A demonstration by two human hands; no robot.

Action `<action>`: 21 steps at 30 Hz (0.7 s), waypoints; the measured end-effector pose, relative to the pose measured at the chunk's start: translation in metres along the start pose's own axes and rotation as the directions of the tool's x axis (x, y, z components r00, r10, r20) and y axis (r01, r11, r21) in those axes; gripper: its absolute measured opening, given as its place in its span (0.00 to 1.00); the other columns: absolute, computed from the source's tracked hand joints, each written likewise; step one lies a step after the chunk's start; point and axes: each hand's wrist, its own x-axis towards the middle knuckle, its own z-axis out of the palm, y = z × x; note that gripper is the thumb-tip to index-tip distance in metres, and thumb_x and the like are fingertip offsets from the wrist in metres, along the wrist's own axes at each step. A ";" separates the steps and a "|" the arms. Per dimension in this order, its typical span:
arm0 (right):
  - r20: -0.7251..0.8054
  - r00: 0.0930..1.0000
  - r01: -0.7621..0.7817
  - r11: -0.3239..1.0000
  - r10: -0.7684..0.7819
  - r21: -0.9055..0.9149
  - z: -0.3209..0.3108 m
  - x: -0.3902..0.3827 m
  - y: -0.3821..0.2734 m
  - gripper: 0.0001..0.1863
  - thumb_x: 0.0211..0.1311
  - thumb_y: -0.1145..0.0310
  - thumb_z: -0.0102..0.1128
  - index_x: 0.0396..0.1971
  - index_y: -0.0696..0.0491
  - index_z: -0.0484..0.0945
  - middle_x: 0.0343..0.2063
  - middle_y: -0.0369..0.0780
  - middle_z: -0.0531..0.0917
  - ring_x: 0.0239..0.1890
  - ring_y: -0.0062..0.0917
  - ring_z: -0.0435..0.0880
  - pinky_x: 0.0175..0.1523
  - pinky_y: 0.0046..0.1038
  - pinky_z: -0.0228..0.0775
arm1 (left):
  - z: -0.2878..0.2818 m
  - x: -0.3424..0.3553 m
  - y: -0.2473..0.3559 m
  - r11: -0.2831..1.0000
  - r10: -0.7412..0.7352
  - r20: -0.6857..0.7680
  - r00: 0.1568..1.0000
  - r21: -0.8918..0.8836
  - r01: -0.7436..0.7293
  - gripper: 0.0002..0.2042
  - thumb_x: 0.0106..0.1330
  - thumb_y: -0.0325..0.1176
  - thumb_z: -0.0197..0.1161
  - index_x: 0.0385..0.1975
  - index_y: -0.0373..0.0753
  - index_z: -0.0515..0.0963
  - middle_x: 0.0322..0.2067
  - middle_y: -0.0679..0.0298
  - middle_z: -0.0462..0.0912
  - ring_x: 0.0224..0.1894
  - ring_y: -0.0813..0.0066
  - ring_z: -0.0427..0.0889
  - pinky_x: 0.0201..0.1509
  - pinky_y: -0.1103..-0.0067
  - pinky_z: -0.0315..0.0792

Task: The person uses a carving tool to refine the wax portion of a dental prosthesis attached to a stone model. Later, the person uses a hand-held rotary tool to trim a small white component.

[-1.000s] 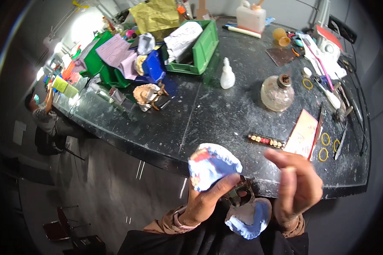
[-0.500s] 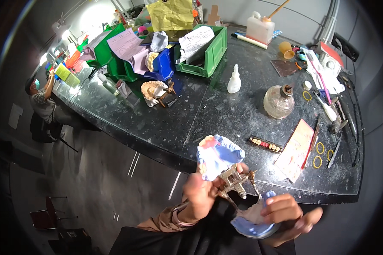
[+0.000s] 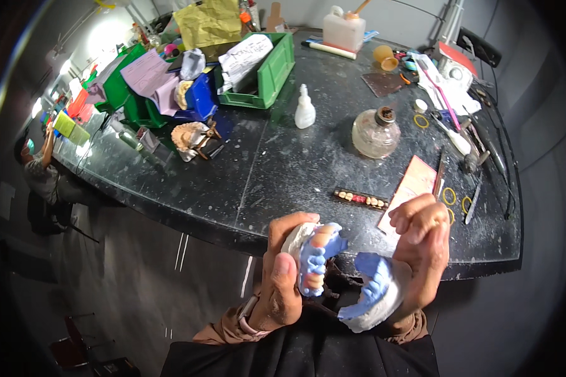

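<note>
Both hands raised since earlier frame, casts now split apart. Left hand (image 3: 283,286) clamped on upper dental cast (image 3: 314,251), thumb across front. Right hand (image 3: 421,245) closed around lower dental cast (image 3: 374,295). Both held in front of dark workbench (image 3: 283,176) edge. Halves separated, not refitted; tooth strip (image 3: 360,199) untouched on bench.

The glass flask (image 3: 375,132) stands on the worktop (image 3: 283,169). Left of the flask stands a squeeze bottle (image 3: 304,108); behind that, a bin (image 3: 264,66). Before the flask lies a tooth strip (image 3: 360,199).
</note>
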 end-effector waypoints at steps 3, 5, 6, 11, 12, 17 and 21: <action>0.071 0.993 -0.104 0.992 0.099 0.066 -0.004 0.000 -0.003 0.14 0.69 0.61 0.32 0.29 0.54 0.62 0.20 0.43 0.71 0.22 0.19 0.63 0.31 0.20 0.57 | 0.001 -0.003 0.001 0.998 -0.038 0.137 0.990 0.054 0.031 0.28 0.69 0.54 0.33 0.53 0.32 0.58 0.38 0.57 0.78 0.25 0.82 0.76 0.28 0.85 0.70; 0.096 0.989 -0.116 0.991 0.110 0.064 -0.004 0.000 -0.008 0.14 0.70 0.60 0.32 0.31 0.54 0.62 0.18 0.42 0.72 0.17 0.17 0.64 0.24 0.19 0.56 | 0.002 -0.005 0.000 0.994 -0.067 0.173 0.983 0.099 0.050 0.28 0.68 0.53 0.33 0.53 0.32 0.59 0.35 0.56 0.80 0.22 0.81 0.77 0.27 0.85 0.72; 0.092 0.990 -0.112 0.992 0.107 0.059 -0.004 0.000 -0.011 0.14 0.70 0.60 0.32 0.31 0.54 0.62 0.18 0.42 0.72 0.17 0.17 0.64 0.24 0.19 0.56 | 0.003 -0.006 -0.001 0.994 -0.066 0.179 0.982 0.094 0.050 0.28 0.68 0.53 0.33 0.53 0.32 0.59 0.35 0.56 0.80 0.22 0.81 0.77 0.27 0.85 0.72; 0.108 0.990 -0.091 0.995 0.086 0.042 -0.006 -0.002 -0.012 0.15 0.71 0.59 0.31 0.32 0.55 0.60 0.16 0.41 0.70 0.13 0.16 0.62 0.19 0.17 0.51 | 0.005 -0.008 -0.006 0.990 -0.012 0.232 0.973 0.138 -0.020 0.31 0.68 0.55 0.33 0.52 0.28 0.59 0.34 0.53 0.78 0.29 0.73 0.80 0.33 0.80 0.75; 0.088 0.992 -0.098 0.994 0.094 0.051 -0.008 -0.003 -0.009 0.15 0.70 0.59 0.30 0.32 0.55 0.60 0.15 0.40 0.69 0.13 0.16 0.61 0.19 0.17 0.51 | 0.005 -0.008 -0.007 0.989 -0.004 0.235 0.972 0.146 -0.032 0.32 0.68 0.56 0.33 0.52 0.27 0.59 0.36 0.52 0.77 0.32 0.71 0.80 0.36 0.79 0.75; 0.027 0.934 0.357 0.933 -0.356 -0.035 -0.004 -0.015 -0.003 0.15 0.69 0.64 0.35 0.27 0.59 0.59 0.10 0.38 0.66 0.11 0.17 0.62 0.14 0.19 0.50 | -0.011 -0.011 -0.005 0.985 0.054 0.467 0.883 0.118 -0.122 0.56 0.33 0.46 0.81 0.57 0.32 0.44 0.48 0.46 0.67 0.48 0.62 0.73 0.52 0.70 0.68; 0.050 0.917 0.397 0.917 -0.395 -0.026 0.012 -0.018 -0.018 0.17 0.71 0.54 0.33 0.27 0.50 0.56 0.06 0.37 0.68 0.07 0.17 0.62 0.11 0.17 0.55 | -0.010 -0.016 -0.015 0.986 0.169 0.475 0.863 -0.093 -0.142 0.51 0.35 0.38 0.80 0.56 0.38 0.48 0.50 0.37 0.66 0.51 0.56 0.73 0.55 0.63 0.67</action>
